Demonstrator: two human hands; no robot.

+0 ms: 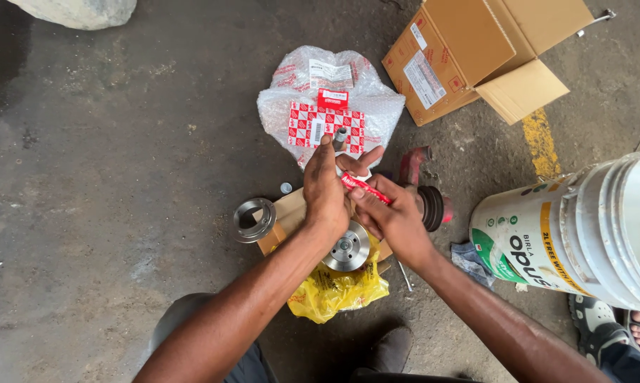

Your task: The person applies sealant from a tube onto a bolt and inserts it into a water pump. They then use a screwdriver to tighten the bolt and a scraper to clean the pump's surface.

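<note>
I am pinching a small red tube (pixel 366 189) in my right hand (pixel 394 221), my left hand (pixel 325 191) closing on its upper end at ten o'clock — probably light, soft-walled, best held mid-body. Metal hub (pixel 346 248) lying beneath at six o'clock.

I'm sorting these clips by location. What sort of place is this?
Probably a repair workshop floor: stained concrete floor, metal machine parts such as a flanged hub and ring, and an opened cardboard box.
</note>
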